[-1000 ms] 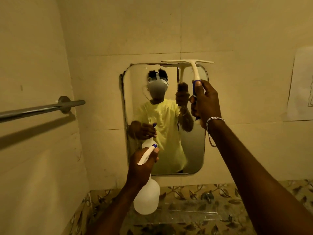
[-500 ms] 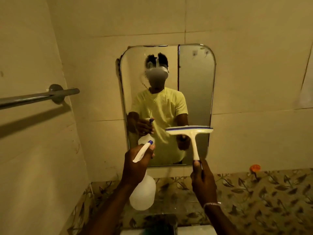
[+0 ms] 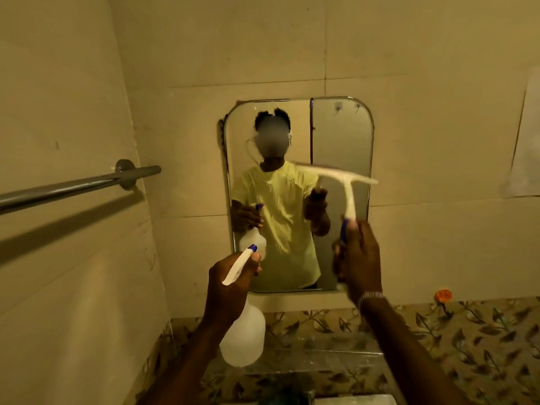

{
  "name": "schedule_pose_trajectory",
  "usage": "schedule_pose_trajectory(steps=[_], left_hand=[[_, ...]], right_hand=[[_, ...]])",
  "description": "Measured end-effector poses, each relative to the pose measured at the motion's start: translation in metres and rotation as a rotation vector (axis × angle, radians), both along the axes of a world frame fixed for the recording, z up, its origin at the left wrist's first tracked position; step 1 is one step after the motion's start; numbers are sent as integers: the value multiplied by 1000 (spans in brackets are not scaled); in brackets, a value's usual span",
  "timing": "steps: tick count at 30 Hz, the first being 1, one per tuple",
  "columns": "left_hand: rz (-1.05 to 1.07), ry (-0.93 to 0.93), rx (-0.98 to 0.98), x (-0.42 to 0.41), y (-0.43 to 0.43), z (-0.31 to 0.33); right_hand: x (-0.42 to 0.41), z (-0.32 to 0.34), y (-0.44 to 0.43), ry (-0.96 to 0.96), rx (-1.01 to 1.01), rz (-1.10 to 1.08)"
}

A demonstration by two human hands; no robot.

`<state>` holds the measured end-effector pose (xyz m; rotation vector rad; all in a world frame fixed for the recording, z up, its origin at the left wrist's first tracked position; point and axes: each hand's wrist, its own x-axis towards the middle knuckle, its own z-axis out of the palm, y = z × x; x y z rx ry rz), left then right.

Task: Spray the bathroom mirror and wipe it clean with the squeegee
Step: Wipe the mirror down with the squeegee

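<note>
A rounded rectangular mirror [image 3: 342,135] hangs on the tiled wall ahead, reflecting a person in a yellow shirt. My right hand [image 3: 358,255] grips the blue handle of a white squeegee [image 3: 347,185], whose blade tilts down to the right across the mirror's middle and looks blurred. My left hand [image 3: 230,282] holds a translucent white spray bottle [image 3: 242,337] by its neck in front of the mirror's lower left corner, with the blue-tipped nozzle aimed at the glass.
A metal towel bar [image 3: 76,185] juts from the left wall at shoulder height. Below the mirror runs a band of leaf-patterned tiles [image 3: 467,331] with a small orange object [image 3: 443,295] at its top. A paper sheet [image 3: 526,141] is stuck on the right wall.
The squeegee swept from the mirror's top edge down to its lower part, then rose to the middle and tilted. My left hand with the bottle stayed in place.
</note>
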<state>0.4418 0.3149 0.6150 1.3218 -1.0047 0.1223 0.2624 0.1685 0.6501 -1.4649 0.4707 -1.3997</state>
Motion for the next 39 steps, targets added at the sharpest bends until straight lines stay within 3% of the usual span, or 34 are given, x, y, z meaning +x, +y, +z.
schedule_pose_trajectory(steps=[4, 7, 11, 14, 17, 23, 25, 27, 29, 32, 34, 39], left_hand=[[7, -29, -17, 8, 11, 4], [-27, -29, -52, 16, 18, 4], [-10, -27, -62, 24, 19, 2], [34, -68, -33, 32, 15, -7], [62, -93, -13, 38, 10, -15], [54, -114, 11, 42, 4, -18], [64, -127, 26, 40, 3, -16], [63, -131, 31, 40, 3, -16], [62, -141, 11, 40, 4, -17], [67, -130, -10, 39, 7, -15], [64, -130, -15, 41, 11, -12], [72, -124, -56, 52, 24, 0]], right_hand=[[35, 106, -15, -186, -2, -42], [68, 145, -12, -267, 8, 19], [112, 146, 9, -151, -90, 16], [126, 93, 17, -71, -128, -73], [117, -1, 19, 31, -118, -84], [75, -191, 32, 344, 97, -162], [60, -227, 41, 443, 205, -143], [52, -237, 53, 404, 197, -192], [46, -217, 65, 319, 153, -256], [37, -151, 64, 202, 230, -47], [38, -87, 50, 116, 162, 62], [75, 82, 14, -176, -18, -21]])
